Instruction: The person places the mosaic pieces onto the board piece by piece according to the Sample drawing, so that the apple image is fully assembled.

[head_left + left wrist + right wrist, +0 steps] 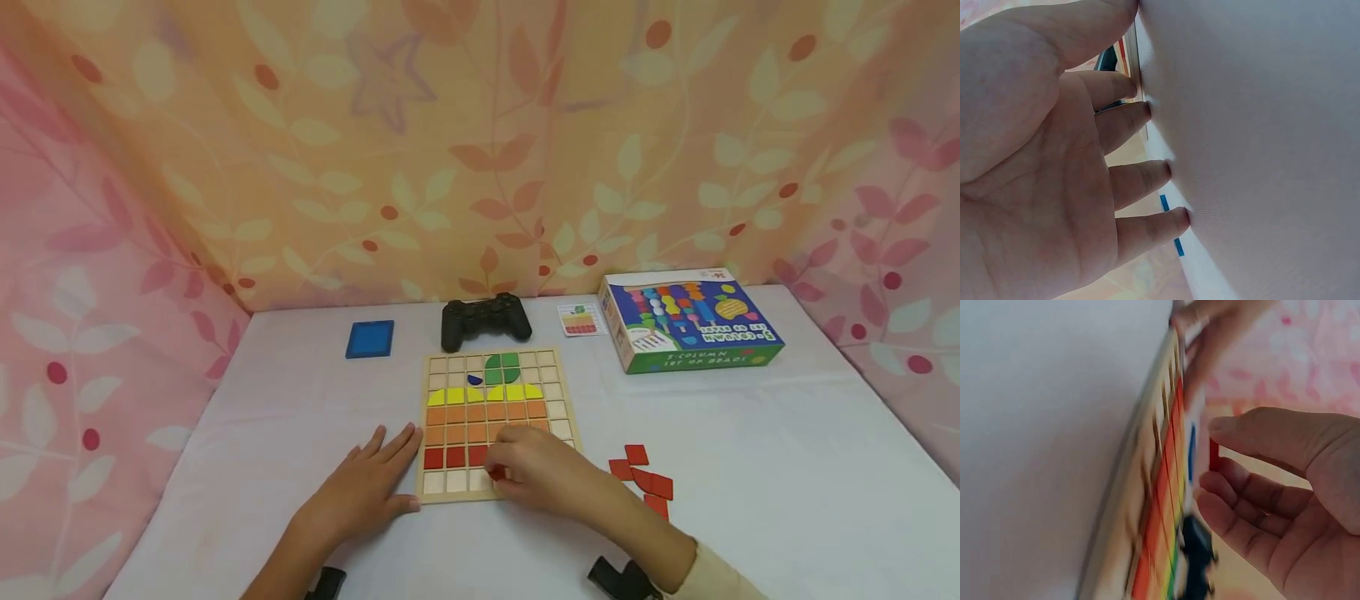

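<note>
My right hand (551, 473) pinches a small red tile (1214, 454) between thumb and fingers, above the lower part of a wooden grid board (457, 500). Fingers spread, my left hand (363, 490) rests on the table against the board's left edge. Inside the grid are rows of yellow pieces (455, 396) and orange tiles (455, 413), with red tiles (455, 457) below them. Green pieces (502, 368) and a dark blue piece (475, 380) sit higher up. My right hand hides part of the lower rows. Several loose red tiles (637, 454) lie right of the board.
Behind the board lies a black game controller (483, 320). A small picture card (580, 320) is beside a colorful toy box (690, 321) at the back right. At the back left is a blue square tray (370, 339). Patterned curtains (480, 150) border the white table.
</note>
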Available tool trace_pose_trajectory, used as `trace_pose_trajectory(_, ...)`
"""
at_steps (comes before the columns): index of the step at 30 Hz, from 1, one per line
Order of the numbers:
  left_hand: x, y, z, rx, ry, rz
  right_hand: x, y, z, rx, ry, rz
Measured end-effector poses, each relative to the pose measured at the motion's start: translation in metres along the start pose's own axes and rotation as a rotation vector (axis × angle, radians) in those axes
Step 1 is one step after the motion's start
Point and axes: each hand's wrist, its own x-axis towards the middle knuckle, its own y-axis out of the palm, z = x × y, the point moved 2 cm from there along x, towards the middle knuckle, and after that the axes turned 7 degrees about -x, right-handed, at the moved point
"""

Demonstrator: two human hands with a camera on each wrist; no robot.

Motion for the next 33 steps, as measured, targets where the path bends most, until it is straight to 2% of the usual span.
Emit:
trace_pose_trajectory(4, 0.000, 0.000, 0.001, 0.005, 0.009, 0.008, 0.029, 0.019, 0.019, -0.022, -0.045, 0.001)
trace_pose_trajectory(8, 0.000, -0.002, 0.000, 0.000, 0.015, 0.012, 0.047, 0.035, 0.034, -0.095, -0.064, -0.001)
trace_pose_trajectory(12, 0.000, -0.003, 0.000, -0.008, 0.021, 0.015, 0.056, 0.045, 0.043, -0.189, -0.078, -0.003)
trace_pose_trajectory(17, 0.001, -0.002, -0.001, -0.013, 0.017, 0.017, 0.061, 0.049, 0.046, -0.219, -0.059, -0.010)
trace_pose_trajectory(22, 0.000, -0.003, -0.001, -0.014, 0.019, 0.017, 0.055, 0.050, 0.050, -0.277, -0.104, 0.003)
trace_pose_trajectory(24, 0.000, -0.003, -0.001, -0.012, 0.016, 0.015, 0.050, 0.048, 0.050, -0.267, -0.111, 0.007)
trace_pose_trajectory(28, -0.001, -0.004, -0.002, -0.004, 0.006, 0.009, 0.034, 0.037, 0.034, -0.152, -0.048, -0.003)
trace_pose_trajectory(33, -0.001, -0.003, -0.003, 0.009, 0.002, 0.009, 0.001, 0.010, -0.005, -0.042, 0.092, -0.058)
